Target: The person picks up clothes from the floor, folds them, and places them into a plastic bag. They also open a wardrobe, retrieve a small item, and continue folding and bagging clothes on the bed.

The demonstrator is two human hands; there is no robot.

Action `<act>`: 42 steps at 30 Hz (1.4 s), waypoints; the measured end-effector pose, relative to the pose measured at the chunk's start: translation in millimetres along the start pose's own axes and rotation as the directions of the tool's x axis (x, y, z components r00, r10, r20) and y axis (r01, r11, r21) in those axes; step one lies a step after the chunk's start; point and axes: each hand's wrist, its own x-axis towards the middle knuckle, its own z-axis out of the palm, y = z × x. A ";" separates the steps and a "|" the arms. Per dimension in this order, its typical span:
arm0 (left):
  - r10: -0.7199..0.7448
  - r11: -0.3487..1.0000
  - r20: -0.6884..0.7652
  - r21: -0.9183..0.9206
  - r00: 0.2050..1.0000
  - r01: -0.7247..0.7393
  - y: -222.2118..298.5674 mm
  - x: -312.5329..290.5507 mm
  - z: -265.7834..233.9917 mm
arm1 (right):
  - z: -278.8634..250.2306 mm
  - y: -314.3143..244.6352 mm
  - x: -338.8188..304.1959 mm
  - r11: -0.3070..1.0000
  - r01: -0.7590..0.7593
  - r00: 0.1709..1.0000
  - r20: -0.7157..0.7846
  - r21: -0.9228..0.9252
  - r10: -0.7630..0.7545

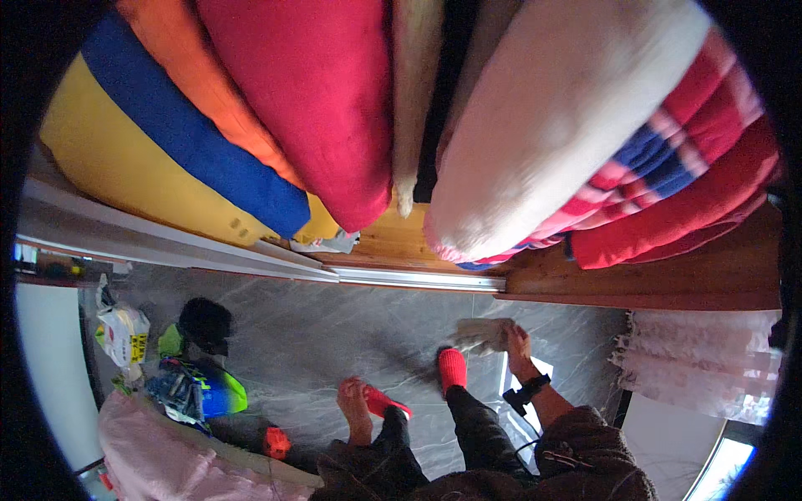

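Note:
Out in front and to the right, my right hand (519, 341) is closed on a beige cloth (482, 335), which is smeared by motion. A dark band is on that wrist. My left hand (356, 404) hangs low beside my left leg, its fingers loosely extended and no object visible in it. Below the hands are red slippers (452, 368) on my feet. Across the top of the view stand clothes in an open wardrobe: a yellow, blue and orange garment (180, 138), a crimson one (322, 100), a pale pink one (547, 117) and a red plaid one (668, 150).
A wooden wardrobe base (635, 288) with a metal sliding track (393, 280) runs between me and the clothes. Bags (125, 334), a blue and green item (219, 391) and a black fluffy thing (205, 326) lie on the grey floor at left. Pink bedding (167, 442) is lower left; a pink curtain (702, 359) hangs right.

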 end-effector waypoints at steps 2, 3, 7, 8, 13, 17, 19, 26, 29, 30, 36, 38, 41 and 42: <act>0.016 1.000 0.004 0.004 1.000 -0.016 -30.3 -0.2 22.0 | -11.9 0.1 26.8 0.990 -0.131 0.989 -0.067 0.045 0.134; 0.050 0.999 0.036 0.001 0.998 -0.050 -44.1 5.9 29.2 | -16.0 4.5 40.0 0.991 -0.115 0.992 -0.066 -0.062 0.111; 0.050 0.998 0.049 -0.025 0.998 -0.049 -97.0 35.3 35.6 | -30.7 64.7 94.6 0.797 0.054 0.993 0.118 -0.602 0.022; 0.054 0.998 0.039 -0.042 0.998 -0.052 -109.8 42.4 33.9 | -32.5 90.9 108.2 0.669 0.154 0.987 0.140 -0.727 -0.075; 0.090 0.985 0.019 -0.153 0.996 -0.086 -146.7 85.4 24.4 | -62.3 182.4 173.6 0.508 0.257 0.965 0.246 -0.822 -0.090; 0.144 0.970 0.039 -0.203 0.989 -0.134 -123.9 139.9 36.1 | -56.9 223.3 197.0 0.401 0.249 0.968 0.213 -0.882 -0.131; 0.331 0.934 0.061 -0.165 0.941 -0.318 -102.9 170.4 45.9 | -45.5 240.8 208.2 0.361 0.166 0.982 0.122 -0.918 -0.142; 0.487 0.865 0.051 -0.163 0.872 -0.474 -78.3 218.7 44.4 | 14.0 286.6 234.0 0.313 -0.197 0.917 -0.287 -0.929 -0.276; 0.492 0.870 0.140 -0.113 0.859 -0.480 -85.4 228.2 41.9 | 43.4 283.8 234.5 0.306 -0.215 0.917 -0.300 -0.927 -0.263; 0.479 0.878 0.134 -0.093 0.868 -0.470 -89.1 228.4 41.2 | 58.8 283.6 234.3 0.291 -0.218 0.899 -0.308 -0.931 -0.311; 0.360 0.932 0.138 -0.105 0.923 -0.348 -93.8 225.4 34.9 | 151.9 279.1 236.3 0.091 -0.009 0.914 -0.045 -0.996 -0.403; 0.408 0.911 0.170 -0.139 0.897 -0.388 -88.5 222.8 30.8 | 170.4 270.9 236.2 0.012 0.105 0.933 0.095 -0.994 -0.348; 0.391 0.920 0.150 -0.105 0.908 -0.378 -81.8 216.6 28.0 | 197.0 259.2 232.6 0.004 0.286 0.878 0.261 -0.958 -0.402; 0.389 0.920 0.151 -0.113 0.909 -0.375 -81.0 215.2 29.5 | 205.2 256.1 230.2 -0.015 0.309 0.872 0.290 -0.951 -0.395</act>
